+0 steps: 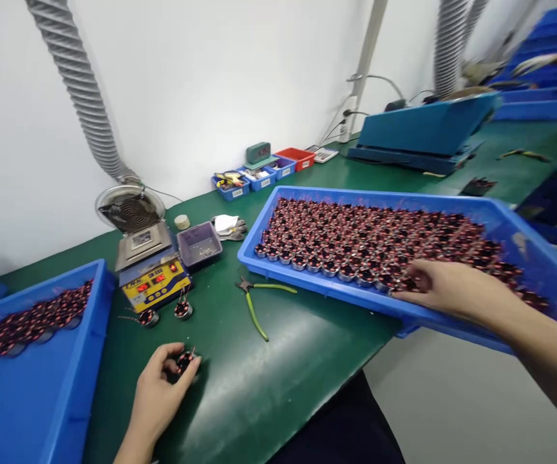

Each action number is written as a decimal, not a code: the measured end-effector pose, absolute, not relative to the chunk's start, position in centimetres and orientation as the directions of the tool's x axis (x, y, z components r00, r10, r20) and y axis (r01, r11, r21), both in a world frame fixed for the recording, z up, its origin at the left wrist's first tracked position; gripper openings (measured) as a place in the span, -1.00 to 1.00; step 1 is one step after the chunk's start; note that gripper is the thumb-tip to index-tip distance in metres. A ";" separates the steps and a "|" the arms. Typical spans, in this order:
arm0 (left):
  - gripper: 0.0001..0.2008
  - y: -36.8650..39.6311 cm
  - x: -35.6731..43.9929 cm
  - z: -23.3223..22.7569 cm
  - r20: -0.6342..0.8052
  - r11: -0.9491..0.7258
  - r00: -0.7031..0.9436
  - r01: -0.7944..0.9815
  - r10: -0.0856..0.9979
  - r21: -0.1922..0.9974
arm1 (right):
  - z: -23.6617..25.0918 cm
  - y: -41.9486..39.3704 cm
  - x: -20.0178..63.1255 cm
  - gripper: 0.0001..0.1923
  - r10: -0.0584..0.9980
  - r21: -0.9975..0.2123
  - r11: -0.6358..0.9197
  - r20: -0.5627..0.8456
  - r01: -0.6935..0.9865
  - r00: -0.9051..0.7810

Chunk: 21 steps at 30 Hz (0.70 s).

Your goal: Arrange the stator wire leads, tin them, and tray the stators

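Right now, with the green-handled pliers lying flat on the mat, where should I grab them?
Take the pliers by the two green handles, from above and the near side. The handles spread apart toward the table edge and lie clear on the green mat, while the short dark jaws point toward the yellow station.

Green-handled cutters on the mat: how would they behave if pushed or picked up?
The cutters lie flat with handles splayed, so they would probably slide, not roll. The thin handles may swing closed when gripped. The metal head likely makes them nose-heavy.
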<state>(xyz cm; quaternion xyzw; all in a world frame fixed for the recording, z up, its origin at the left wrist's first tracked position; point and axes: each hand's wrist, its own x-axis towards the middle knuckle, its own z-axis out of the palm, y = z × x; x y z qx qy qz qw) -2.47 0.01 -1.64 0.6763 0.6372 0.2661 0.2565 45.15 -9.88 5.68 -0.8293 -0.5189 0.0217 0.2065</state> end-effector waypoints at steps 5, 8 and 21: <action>-0.56 -0.2 -2.4 -1.2 -0.025 -0.095 0.158 0.709 0.987 0.699 | 4.3 -8.2 34.4 -0.76 0.889 -0.603 0.140 0.426 0.785 0.168; -0.59 -0.4 -2.2 -0.7 -0.084 -0.060 0.187 0.653 0.979 0.755 | 2.8 -5.3 25.9 -0.79 0.914 -0.791 0.366 0.205 0.491 -0.351; -0.80 0.4 -1.9 0.5 -0.234 0.212 0.089 0.208 0.968 0.955 | -1.0 3.1 15.3 -0.68 0.801 -0.988 -0.068 -0.137 0.139 -0.583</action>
